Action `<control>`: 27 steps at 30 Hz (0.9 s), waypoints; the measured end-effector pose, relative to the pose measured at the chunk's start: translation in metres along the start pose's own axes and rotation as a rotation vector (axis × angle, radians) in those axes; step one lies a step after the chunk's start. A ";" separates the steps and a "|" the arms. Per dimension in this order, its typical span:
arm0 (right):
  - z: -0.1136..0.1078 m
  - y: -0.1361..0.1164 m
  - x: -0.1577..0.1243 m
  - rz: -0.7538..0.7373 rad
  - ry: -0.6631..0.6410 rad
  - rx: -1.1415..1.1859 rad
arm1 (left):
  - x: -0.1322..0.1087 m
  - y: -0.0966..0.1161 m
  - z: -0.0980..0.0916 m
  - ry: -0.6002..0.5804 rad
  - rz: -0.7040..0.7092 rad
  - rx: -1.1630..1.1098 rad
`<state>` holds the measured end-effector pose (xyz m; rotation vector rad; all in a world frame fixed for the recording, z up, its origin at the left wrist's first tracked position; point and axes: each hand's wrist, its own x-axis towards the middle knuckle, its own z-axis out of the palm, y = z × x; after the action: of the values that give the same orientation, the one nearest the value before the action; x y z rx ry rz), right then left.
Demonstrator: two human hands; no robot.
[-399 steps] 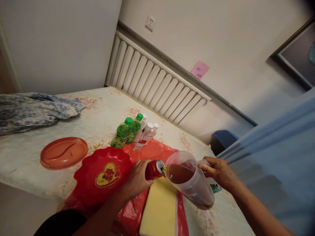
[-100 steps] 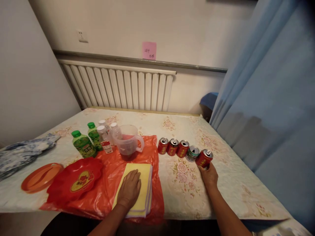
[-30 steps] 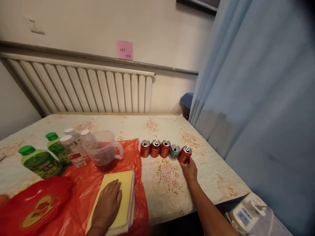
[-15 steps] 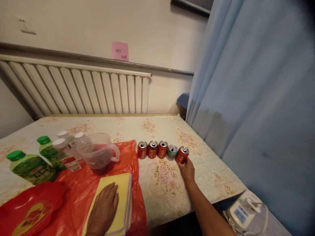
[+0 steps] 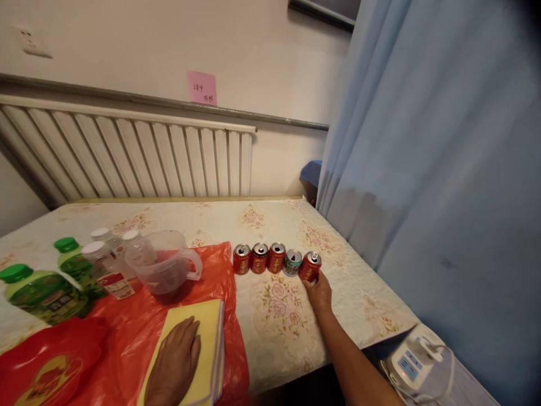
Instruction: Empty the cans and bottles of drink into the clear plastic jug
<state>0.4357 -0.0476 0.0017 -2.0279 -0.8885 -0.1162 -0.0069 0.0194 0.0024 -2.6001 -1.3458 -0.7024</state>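
Floral tablecloth (image 5: 359,321) is spread across the table, and its near left part is covered by a red plastic sheet (image 5: 122,344). Nearest, a folded yellow cloth stack (image 5: 209,338) is pressed by the left hand (image 5: 177,358), laid palm down with fingers stretched out and nothing gripped. To its left, a red dish (image 5: 82,349) with a gold motif is cut off by the view's edge. At near right, past the table's edge, a white power strip (image 5: 412,361) is seen with a cable plugged in.

Farther off, the rightmost red can (image 5: 311,265) is held low down by the right hand (image 5: 320,293), its thumb and fingers bent around it. Just left of that can, a green-and-white can (image 5: 292,264) and three red cans (image 5: 276,259) are lined up upright. On the sheet's far part, a translucent jug (image 5: 163,268) is set beside white-capped bottles (image 5: 110,270) and green-capped bottles (image 5: 48,299). Behind the table, a white radiator (image 5: 164,160) is mounted below a pink note (image 5: 202,89), and the right side is closed off by a blue curtain (image 5: 422,186).
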 end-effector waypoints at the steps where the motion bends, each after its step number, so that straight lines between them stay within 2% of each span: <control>1: 0.000 0.000 0.000 -0.003 -0.001 0.000 | 0.000 0.000 0.000 -0.003 0.000 0.000; 16: 0.002 0.003 0.000 -0.002 -0.001 0.001 | 0.000 -0.001 0.001 -0.004 -0.012 -0.020; 27: 0.001 0.008 -0.010 0.117 -0.005 0.078 | -0.002 0.013 -0.013 0.013 -0.078 -0.084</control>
<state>0.4331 -0.0547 -0.0084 -2.0028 -0.7634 -0.0112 -0.0019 0.0057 0.0141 -2.6140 -1.4508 -0.8024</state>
